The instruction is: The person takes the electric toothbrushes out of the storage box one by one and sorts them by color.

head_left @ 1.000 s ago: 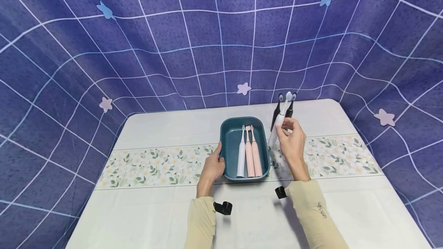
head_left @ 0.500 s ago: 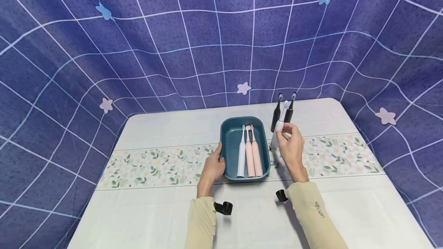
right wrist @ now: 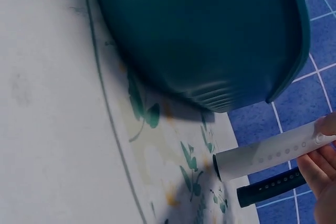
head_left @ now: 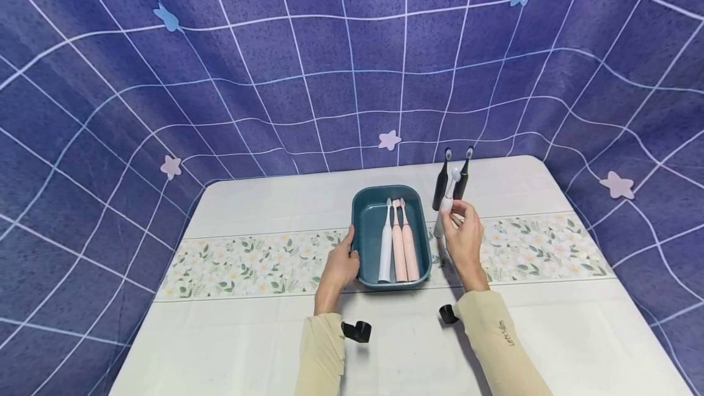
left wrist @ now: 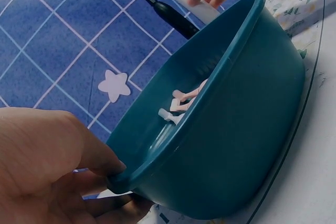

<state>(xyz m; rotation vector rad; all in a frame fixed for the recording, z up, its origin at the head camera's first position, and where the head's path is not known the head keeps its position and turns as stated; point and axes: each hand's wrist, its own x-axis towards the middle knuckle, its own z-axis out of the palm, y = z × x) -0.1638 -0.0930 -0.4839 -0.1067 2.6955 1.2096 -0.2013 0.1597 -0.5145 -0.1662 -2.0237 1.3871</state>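
Observation:
In the head view my right hand (head_left: 465,238) pinches a white electric toothbrush (head_left: 447,205) by its handle, just right of a teal plastic bin (head_left: 370,231). The toothbrush is nearly upright, head up; its base (right wrist: 219,167) is close to the table, and I cannot tell whether it touches. My left hand (head_left: 339,266) grips the bin's left side, thumb over the rim (left wrist: 119,182) and fingers outside. Inside the bin lie one white toothbrush (head_left: 385,254) and two pink toothbrushes (head_left: 398,255), side by side with heads away from me.
Two black electric toothbrushes (head_left: 441,185) stand upright behind my right hand, close to the white one. The white table (head_left: 247,347) has a floral band across it. A blue curtain-like cloth (head_left: 275,102) with grid lines and stars rises behind and at the sides.
My right hand has lowered the white toothbrush toward the table, in front of the black ones. My left hand has kept its grip on the bin, which has stayed in place.

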